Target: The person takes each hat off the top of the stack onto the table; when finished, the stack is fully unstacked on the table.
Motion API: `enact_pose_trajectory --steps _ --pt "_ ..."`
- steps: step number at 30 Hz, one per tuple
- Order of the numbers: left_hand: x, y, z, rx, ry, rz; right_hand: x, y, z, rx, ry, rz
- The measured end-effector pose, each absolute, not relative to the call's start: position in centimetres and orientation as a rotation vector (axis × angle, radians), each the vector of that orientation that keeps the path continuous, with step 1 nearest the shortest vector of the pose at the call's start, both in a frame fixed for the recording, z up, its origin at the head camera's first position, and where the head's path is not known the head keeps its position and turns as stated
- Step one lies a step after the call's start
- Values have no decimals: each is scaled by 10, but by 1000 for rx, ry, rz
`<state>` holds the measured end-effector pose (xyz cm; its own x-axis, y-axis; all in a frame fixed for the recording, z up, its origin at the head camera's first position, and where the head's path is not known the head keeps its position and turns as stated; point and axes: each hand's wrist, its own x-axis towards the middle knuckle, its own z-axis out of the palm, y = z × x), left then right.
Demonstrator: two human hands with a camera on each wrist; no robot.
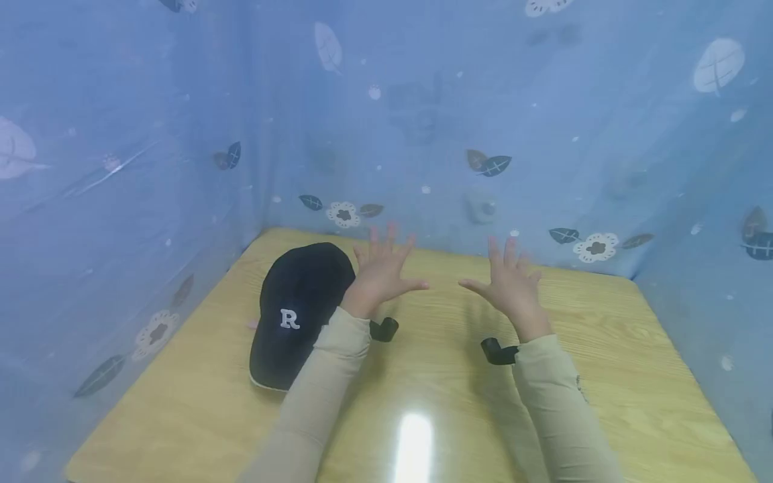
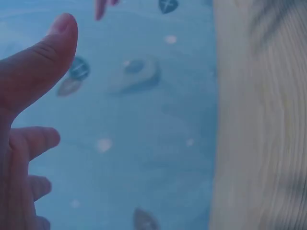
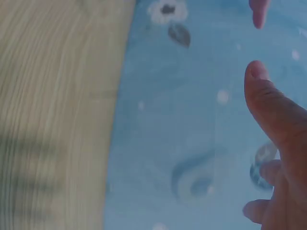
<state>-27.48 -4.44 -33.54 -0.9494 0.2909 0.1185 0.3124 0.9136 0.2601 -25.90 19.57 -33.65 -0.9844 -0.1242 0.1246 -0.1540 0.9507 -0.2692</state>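
Observation:
Both hands are raised above the wooden table with fingers spread, and neither holds anything. The left hand (image 1: 380, 272) is nearest to a black baseball cap (image 1: 304, 302) with a white letter R on its front. Part of the cap is hidden behind the left forearm. Toward the right, the right hand (image 1: 512, 285) hovers apart from the left, thumbs pointing at each other. In the left wrist view the left thumb (image 2: 53, 45) sticks out in front of the blue curtain. The right thumb (image 3: 268, 100) shows likewise in the right wrist view.
A wooden table (image 1: 435, 382) fills the lower part, with a bright glare near its front. Blue patterned curtains (image 1: 423, 121) enclose it at the back and sides. A black wrist-camera piece (image 1: 384, 329) juts from the left sleeve, another black piece (image 1: 498, 351) from the right sleeve.

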Motion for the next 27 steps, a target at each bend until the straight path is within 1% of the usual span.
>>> enact_pose_trajectory --steps 4,8,14,20,25,27 --pt "-260 -74 -324 -467 -2970 -432 -264 173 -337 331 -2932 441" --pt "-240 -114 -316 -457 -2934 -438 -264 150 -341 415 -2896 569" --pt "-208 -180 -322 -376 -2836 -516 -263 117 -353 465 -2862 729" --pt "-182 -223 -357 -214 -2797 -689 -260 90 -373 499 -2856 756" --pt "-166 -233 -397 -31 -2807 -907 -256 77 -391 493 -2865 851" --pt "-162 -233 -410 -1 -2812 -965 -255 73 -397 491 -2857 916"
